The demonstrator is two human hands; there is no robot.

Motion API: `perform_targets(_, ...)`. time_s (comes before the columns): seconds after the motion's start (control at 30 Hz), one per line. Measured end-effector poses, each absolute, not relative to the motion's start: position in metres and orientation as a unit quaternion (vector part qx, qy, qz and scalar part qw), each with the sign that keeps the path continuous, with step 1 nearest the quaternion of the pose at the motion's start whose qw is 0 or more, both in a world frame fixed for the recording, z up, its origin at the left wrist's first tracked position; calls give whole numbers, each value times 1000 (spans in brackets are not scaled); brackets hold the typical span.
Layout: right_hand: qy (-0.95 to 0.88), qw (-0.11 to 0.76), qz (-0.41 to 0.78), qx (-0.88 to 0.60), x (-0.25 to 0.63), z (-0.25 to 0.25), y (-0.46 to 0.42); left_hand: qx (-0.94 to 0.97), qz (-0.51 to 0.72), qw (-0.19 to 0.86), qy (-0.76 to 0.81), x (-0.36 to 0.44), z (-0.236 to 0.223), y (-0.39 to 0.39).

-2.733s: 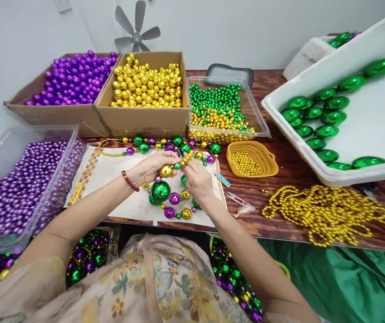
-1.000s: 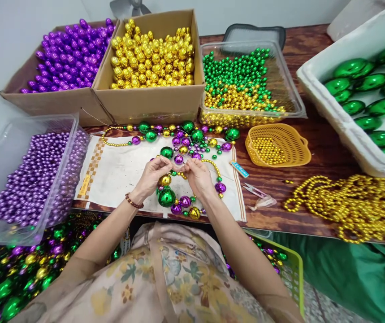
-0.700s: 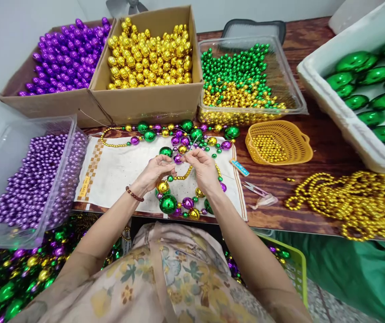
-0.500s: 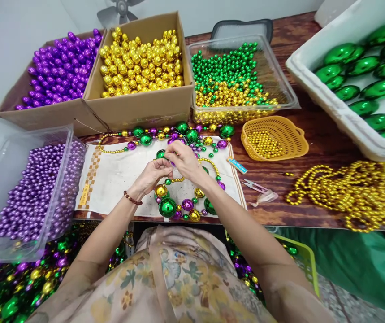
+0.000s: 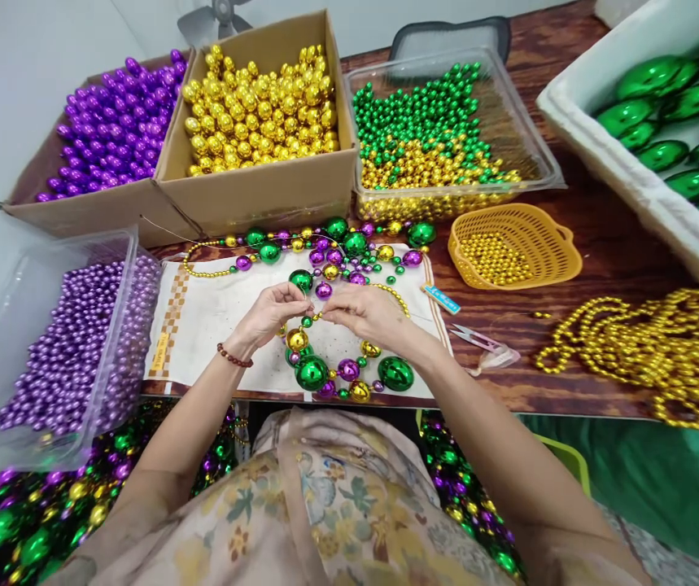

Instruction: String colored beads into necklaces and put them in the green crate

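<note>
My left hand (image 5: 269, 313) and my right hand (image 5: 369, 312) meet over a white cloth (image 5: 215, 317), both pinched on a bead strand (image 5: 330, 378) of green, purple and gold balls. The strand loops down below the hands to the cloth's near edge. A bead bracelet circles my left wrist. More strung beads (image 5: 325, 244) lie along the cloth's far edge.
Behind stand boxes of purple balls (image 5: 111, 122) and gold balls (image 5: 257, 102), and a clear tray of green and gold beads (image 5: 428, 138). A clear tub of purple beads (image 5: 68, 342) is left. A yellow basket (image 5: 513, 244), snips (image 5: 477, 338), gold strands (image 5: 648, 354) and a white tub of green balls (image 5: 666, 122) are right.
My right hand drew back from the far beads toward the left hand's fingertips. The strand's loop shifted, and a big green ball now lies below the right wrist.
</note>
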State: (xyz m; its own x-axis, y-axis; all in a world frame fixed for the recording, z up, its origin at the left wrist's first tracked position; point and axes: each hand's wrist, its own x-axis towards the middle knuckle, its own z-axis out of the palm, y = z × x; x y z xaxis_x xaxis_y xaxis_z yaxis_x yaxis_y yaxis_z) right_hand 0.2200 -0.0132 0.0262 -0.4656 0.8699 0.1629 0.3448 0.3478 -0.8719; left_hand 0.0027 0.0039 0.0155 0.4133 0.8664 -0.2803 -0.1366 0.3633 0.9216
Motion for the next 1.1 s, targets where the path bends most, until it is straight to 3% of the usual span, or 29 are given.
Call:
perform_targets(0.23,-596,347,592,-418,209,24,-9,506,367,661,415,3,23,2)
perform_targets(0.7,-529,350,646,-424,189,3,15,593,514,441,436,16,-8,-12)
perform_targets(0.83,-546,336,643,-419,187,6,17,594,524,428,435,18,-8,-13)
perform_targets(1.03,-600,365,496,-511,200,11,8,545,561,441,441,22,-4,-13)
perform_targets(1.1,-604,375,497,-498,204,11,9,544,564,446,431,23,-3,-13)
